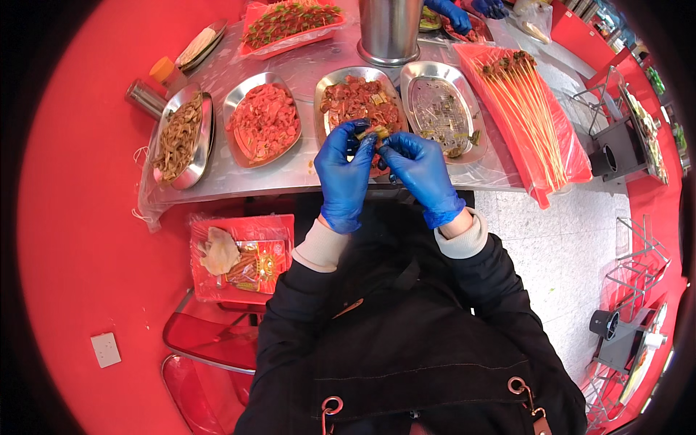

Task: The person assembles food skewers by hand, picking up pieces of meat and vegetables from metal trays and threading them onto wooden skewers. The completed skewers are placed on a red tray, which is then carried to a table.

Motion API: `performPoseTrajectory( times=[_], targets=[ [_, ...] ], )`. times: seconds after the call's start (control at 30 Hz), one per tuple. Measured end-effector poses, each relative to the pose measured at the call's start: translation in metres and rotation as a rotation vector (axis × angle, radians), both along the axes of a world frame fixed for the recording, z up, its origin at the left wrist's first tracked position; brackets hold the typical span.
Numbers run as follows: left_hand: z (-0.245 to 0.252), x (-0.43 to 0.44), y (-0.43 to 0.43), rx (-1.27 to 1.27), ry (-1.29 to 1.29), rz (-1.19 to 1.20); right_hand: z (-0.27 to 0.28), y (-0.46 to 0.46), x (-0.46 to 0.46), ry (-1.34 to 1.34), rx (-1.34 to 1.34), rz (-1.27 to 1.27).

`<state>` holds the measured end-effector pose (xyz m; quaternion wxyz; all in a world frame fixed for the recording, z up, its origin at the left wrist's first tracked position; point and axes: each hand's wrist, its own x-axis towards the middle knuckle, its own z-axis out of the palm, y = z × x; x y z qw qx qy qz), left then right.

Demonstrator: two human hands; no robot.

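Observation:
My left hand [346,160], in a blue glove, pinches a small piece of food [376,132], yellowish-green and brown, above a metal tray of marinated meat [359,100]. My right hand [416,166], gloved alike, meets it from the right, its fingertips closed at the same piece; whether a skewer lies between them cannot be told. Just right is a metal tray with green scraps [440,117]. A tray of pinkish-red meat [263,122] stands to the left, and brown strips [182,136] fill one farther left. Bamboo skewers [524,109], some with dark food at their ends, lie on a red tray.
A steel cylinder [389,30] stands at the back. Finished skewers [291,24] fill a red tray at the back left. Another person's gloved hand [457,16] works over meat at the back. Below the table's left side are a red tray [206,283] and red chair [212,337].

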<state>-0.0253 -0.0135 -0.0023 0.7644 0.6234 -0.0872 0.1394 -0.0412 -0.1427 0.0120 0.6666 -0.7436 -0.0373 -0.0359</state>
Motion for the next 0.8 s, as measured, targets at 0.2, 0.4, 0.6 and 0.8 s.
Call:
performPoseTrajectory(
  times=[0.2, 0.4, 0.6, 0.8],
  targets=[
    [-0.007, 0.003, 0.002, 0.129, -0.083, -0.013, 0.009, -0.004, 0.002, 0.080, 0.138, 0.012],
    [-0.005, 0.003, 0.005, 0.370, -0.247, -0.052, 0.013, -0.008, 0.006, 0.170, 0.231, -0.010],
    [-0.011, 0.001, 0.001, 0.262, -0.099, -0.109, 0.022, -0.015, 0.007, 0.233, 0.204, 0.047],
    [-0.007, 0.000, 0.007, -0.059, 0.182, -0.281, 0.032, -0.027, 0.007, 0.195, 0.201, 0.113]
  ],
)
